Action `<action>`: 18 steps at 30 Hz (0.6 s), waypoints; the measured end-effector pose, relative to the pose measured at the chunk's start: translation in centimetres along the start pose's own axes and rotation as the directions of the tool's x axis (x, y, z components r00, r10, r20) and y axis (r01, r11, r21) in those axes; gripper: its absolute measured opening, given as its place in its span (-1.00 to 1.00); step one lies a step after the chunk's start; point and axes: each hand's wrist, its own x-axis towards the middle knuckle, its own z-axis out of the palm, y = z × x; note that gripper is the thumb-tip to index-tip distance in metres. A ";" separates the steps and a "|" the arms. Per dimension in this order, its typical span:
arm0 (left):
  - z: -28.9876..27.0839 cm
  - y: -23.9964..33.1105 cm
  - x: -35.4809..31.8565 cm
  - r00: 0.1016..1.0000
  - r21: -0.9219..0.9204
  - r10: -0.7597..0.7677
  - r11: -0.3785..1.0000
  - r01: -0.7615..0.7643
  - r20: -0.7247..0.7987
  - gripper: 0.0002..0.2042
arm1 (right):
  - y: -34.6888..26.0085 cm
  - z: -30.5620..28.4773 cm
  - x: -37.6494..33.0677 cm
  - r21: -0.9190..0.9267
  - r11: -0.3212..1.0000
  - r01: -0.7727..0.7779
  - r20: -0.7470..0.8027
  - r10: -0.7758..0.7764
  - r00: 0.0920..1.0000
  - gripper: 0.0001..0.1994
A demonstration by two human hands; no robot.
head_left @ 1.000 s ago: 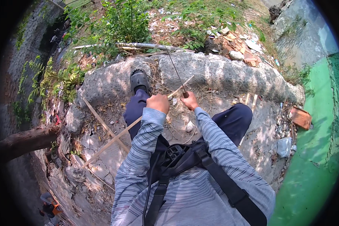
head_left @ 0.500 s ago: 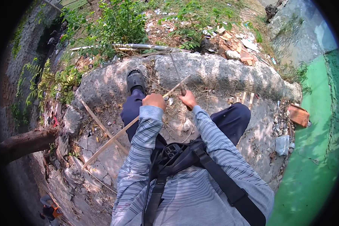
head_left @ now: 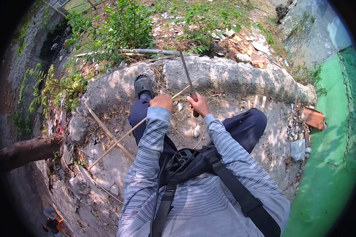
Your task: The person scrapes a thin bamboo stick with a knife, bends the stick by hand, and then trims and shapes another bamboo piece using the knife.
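- My left hand (head_left: 162, 102) is closed around a long, thin bamboo strip (head_left: 118, 142), gripping it near its upper end so the rest slants away down to my left, its far end near the broken stone (head_left: 103, 173) below.
- I judge that I hold it that far up to keep the worked end steady close to my body.
- My right hand (head_left: 197, 104) is clenched round the dark handle of a long knife (head_left: 186, 73), the narrow blade pointing up and away from me toward the rough stone ledge (head_left: 225, 77).
- The knife crosses the strip just beside my left fist, which I take to be the spot where the edge bites, so both hands sit close together in front of my knees.
- My left leg stretches forward, the dark shoe (head_left: 143, 85) resting against the ledge, seemingly to brace me; the right knee (head_left: 249, 124) is bent out to the side.
- Weeds (head_left: 122, 27), a pale pipe (head_left: 146, 51) and brick rubble (head_left: 245, 51) lie beyond the ledge; green water (head_left: 328, 158) lies to my right.
- Compared with half a second ago, the blade stands more upright and reaches further over the ledge, and my right fist sits a little nearer the left; the strip keeps much the same slant.
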 end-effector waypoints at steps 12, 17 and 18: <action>0.5 0.4 0.7 1.000 0.022 -0.024 0.999 0.023 0.016 -0.74 | -4.0 2.7 -2.4 -0.367 0.849 0.380 0.119 -0.362 0.924 -0.73; 0.4 0.7 0.5 1.000 0.047 0.001 0.999 -0.002 0.031 -0.73 | -2.8 2.3 -1.4 -0.341 0.890 0.304 0.088 -0.291 0.953 -0.71; 0.5 0.7 0.6 0.999 0.060 -0.002 0.998 0.000 0.034 -0.73 | -2.6 2.5 -1.3 -0.324 0.885 0.333 0.070 -0.329 0.942 -0.72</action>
